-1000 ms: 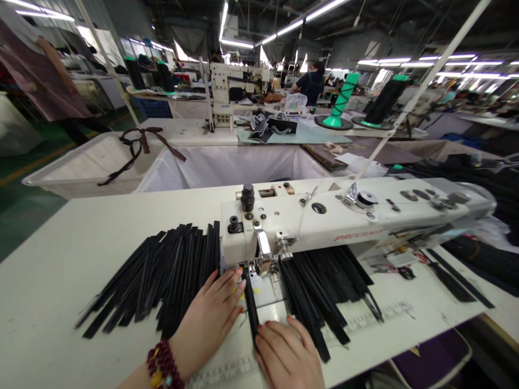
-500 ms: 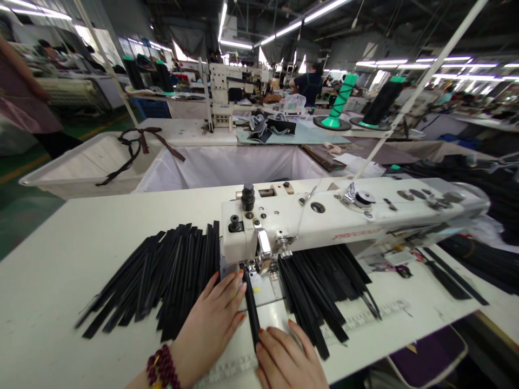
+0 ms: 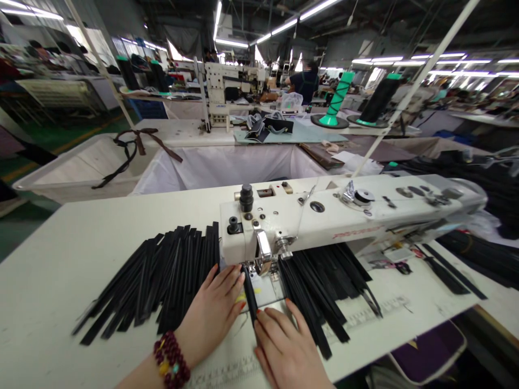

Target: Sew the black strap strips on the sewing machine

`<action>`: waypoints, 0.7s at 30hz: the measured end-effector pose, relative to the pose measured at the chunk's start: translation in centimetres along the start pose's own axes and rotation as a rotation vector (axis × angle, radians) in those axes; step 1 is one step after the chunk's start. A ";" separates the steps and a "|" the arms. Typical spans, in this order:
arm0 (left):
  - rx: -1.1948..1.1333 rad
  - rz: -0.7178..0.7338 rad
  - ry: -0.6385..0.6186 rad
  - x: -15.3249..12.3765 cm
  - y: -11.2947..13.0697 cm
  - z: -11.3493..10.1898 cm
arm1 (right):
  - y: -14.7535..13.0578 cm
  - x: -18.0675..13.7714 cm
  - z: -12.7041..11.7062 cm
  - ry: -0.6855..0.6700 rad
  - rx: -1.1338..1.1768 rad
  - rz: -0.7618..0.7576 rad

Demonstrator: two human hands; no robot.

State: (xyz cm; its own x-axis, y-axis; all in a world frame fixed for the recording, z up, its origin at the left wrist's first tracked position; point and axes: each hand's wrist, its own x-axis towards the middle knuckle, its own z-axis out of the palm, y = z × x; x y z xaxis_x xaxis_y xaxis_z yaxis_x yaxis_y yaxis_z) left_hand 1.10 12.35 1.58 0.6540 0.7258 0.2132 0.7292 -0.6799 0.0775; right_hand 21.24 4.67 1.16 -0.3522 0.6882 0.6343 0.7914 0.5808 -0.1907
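Observation:
A narrow black strip (image 3: 249, 294) runs from under the presser foot of a white sewing machine (image 3: 324, 219) towards me. My left hand (image 3: 211, 313) lies flat on the table just left of the strip, fingers stretched out beside the needle area. My right hand (image 3: 284, 346) rests at the strip's near end, fingertips pressed on it and on the table. A fanned pile of black strips (image 3: 154, 278) lies left of my left hand. Another pile of black strips (image 3: 324, 286) lies to the right, under the machine's arm.
The white table (image 3: 60, 259) carries a printed ruler along its front edge. Behind it stand a white fabric-lined bin (image 3: 227, 162) with brown straps, another sewing machine (image 3: 227, 89), green and black thread cones, and a person in dark clothes far back.
The strip has fed further under the presser foot, so less of it shows. My right hand has followed it forward. My left hand has hardly moved.

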 end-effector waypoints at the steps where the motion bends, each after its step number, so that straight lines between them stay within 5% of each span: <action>1: -0.003 -0.004 -0.007 0.1 -0.1 -0.1 | 0.1 0.3 0.0 -0.013 0.000 0.006; 21: -0.009 -0.003 -0.093 1.0 -0.6 -0.2 | 2.1 4.3 2.6 -0.278 -0.133 0.026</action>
State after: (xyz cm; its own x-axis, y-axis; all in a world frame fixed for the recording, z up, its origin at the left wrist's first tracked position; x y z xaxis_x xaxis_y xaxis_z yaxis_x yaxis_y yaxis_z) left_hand 1.22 13.46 1.96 0.6682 0.7340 0.1214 0.7295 -0.6784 0.0871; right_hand 20.11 9.96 1.51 -0.4394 0.8054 0.3978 0.8541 0.5118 -0.0926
